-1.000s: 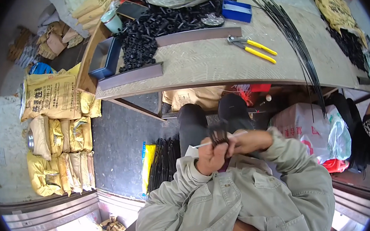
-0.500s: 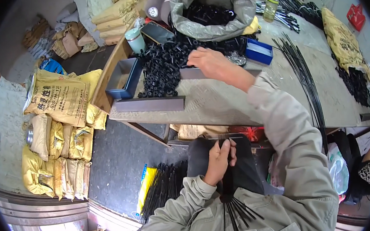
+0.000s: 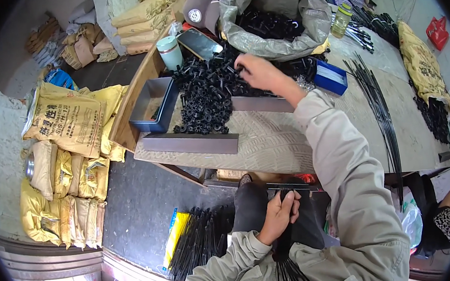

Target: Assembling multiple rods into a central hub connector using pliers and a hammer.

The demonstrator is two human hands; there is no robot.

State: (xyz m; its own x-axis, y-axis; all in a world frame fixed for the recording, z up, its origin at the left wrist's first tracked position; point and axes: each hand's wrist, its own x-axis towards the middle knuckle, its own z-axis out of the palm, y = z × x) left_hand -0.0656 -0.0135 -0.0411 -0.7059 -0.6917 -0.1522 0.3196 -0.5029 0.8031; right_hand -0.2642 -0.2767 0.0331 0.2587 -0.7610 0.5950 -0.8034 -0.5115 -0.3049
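Note:
My left hand (image 3: pixel 281 217) is closed around a bundle of thin black rods (image 3: pixel 293 273) above my lap. The rods' lower ends fan out toward my body, and their upper ends show just past my fingers. My right hand (image 3: pixel 260 74) reaches over the table to a heap of small black plastic parts (image 3: pixel 205 96). Its thumb and fingers are pinched, with a small black part (image 3: pixel 239 68) at the fingertips, mostly covered by them. A dark flat bar (image 3: pixel 288 187) lies across just beyond my left hand.
Two grey metal bars (image 3: pixel 193 143) edge the heap. Around it stand a blue-grey bin (image 3: pixel 152 105), a cup (image 3: pixel 169 52), a phone (image 3: pixel 199 43), a large grey sack (image 3: pixel 302 43) and a blue box (image 3: pixel 331 76). Long black rods (image 3: pixel 375 111) lie at right. More rods (image 3: pixel 202 241) stand on the floor.
My right hand has moved farther over the heap, and its fingers are now down at the parts. My left hand still grips the rods, slightly lower in view. The whole view has shifted a little.

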